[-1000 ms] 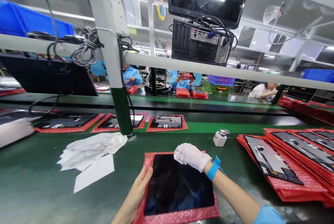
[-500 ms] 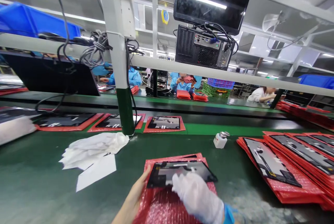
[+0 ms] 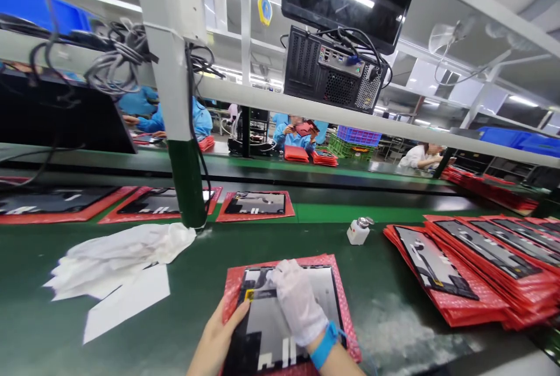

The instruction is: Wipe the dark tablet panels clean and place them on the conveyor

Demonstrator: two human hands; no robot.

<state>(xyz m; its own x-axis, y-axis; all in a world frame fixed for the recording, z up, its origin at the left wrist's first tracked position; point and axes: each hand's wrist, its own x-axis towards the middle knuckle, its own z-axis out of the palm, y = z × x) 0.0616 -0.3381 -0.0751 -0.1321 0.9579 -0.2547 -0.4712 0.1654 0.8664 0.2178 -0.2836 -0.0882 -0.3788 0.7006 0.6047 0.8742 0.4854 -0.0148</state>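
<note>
A tablet display panel [image 3: 258,329] with a grey back and black edges lies on a red bubble-wrap bag [image 3: 343,300] directly before me. My left hand [image 3: 221,332], bare, grips the panel's left edge, thumb on top beside a yellow patch [image 3: 249,295] and the other fingers mostly hidden. My right hand [image 3: 297,300], in a white glove with a blue wrist strap [image 3: 324,345], reaches across the panel. Its fingers are curled together at the upper left part, near a grey flex cable; whatever is under the fingertips is hidden.
A white pump bottle [image 3: 359,231] stands beyond the panel to the right. Red bags with panels [image 3: 464,300] are stacked at right. White gloves [image 3: 118,253] and a white card [image 3: 126,303] lie left, near a post [image 3: 188,183]. More bagged panels [image 3: 256,204] line the back; co-workers sit beyond.
The panel, tilted over the bag before, now lies flatter with its back facing up. My right hand has moved to its upper left part, and my left thumb now rests on its edge.
</note>
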